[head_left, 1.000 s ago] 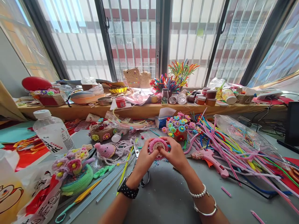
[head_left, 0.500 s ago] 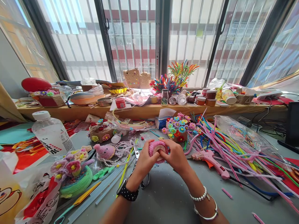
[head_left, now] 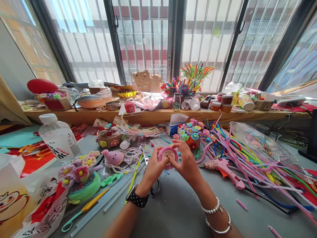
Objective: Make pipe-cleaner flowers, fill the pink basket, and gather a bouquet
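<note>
A small round pink fuzzy piece (head_left: 170, 151) with a pale inside is held up between my two hands above the grey table (head_left: 173, 215). My left hand (head_left: 155, 167) grips its left side, thumb over the face turned to me. On the other side my right hand (head_left: 186, 162) has its thumb pressed on the pale middle, with some fingers lifted near the upper rim. Scissors (head_left: 155, 189) lie partly hidden behind my left wrist. To the right rests a pink glue gun (head_left: 224, 168).
Pink, yellow and blue pipe cleaners (head_left: 250, 165) spread over the right side. A flower basket (head_left: 192, 135) stands behind my hands. At left are a plastic bottle (head_left: 59, 137), a green flower piece (head_left: 85, 188), a pink plush figure (head_left: 114, 157) with bead strings, and glue sticks (head_left: 106, 195).
The pink round piece has been tipped and turned between my hands, its pale face showing more again. My right fingers have lifted from its upper edge. The view has shifted slightly.
</note>
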A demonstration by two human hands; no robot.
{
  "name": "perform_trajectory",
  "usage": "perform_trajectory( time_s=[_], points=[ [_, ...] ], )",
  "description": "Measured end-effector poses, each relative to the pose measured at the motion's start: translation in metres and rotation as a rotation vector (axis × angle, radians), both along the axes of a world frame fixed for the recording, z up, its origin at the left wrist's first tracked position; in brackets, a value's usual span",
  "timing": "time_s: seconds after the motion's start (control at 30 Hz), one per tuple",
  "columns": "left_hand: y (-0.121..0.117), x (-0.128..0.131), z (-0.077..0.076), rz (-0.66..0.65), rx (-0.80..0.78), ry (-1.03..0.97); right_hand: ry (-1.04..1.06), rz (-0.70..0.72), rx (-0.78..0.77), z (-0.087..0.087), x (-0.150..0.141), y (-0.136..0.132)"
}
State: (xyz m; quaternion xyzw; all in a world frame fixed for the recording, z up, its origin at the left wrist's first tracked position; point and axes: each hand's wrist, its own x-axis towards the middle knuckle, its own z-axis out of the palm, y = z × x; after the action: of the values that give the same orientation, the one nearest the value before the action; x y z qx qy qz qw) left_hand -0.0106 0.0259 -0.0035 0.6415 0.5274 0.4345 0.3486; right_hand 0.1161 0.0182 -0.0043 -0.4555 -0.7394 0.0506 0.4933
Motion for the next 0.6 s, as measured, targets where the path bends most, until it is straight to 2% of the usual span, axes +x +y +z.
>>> perform_trajectory(
  time_s=[0.17,0.6],
  points=[
    [-0.0002,0.0004,-0.0013,0.007,0.022,-0.002,-0.125,-0.075,0.093,0.0034,0.0009,-0.0023],
    [-0.0036,0.0009,-0.003,0.024,0.136,0.066,-0.135,-0.116,0.071,0.0047,-0.001,-0.0057]
  ],
)
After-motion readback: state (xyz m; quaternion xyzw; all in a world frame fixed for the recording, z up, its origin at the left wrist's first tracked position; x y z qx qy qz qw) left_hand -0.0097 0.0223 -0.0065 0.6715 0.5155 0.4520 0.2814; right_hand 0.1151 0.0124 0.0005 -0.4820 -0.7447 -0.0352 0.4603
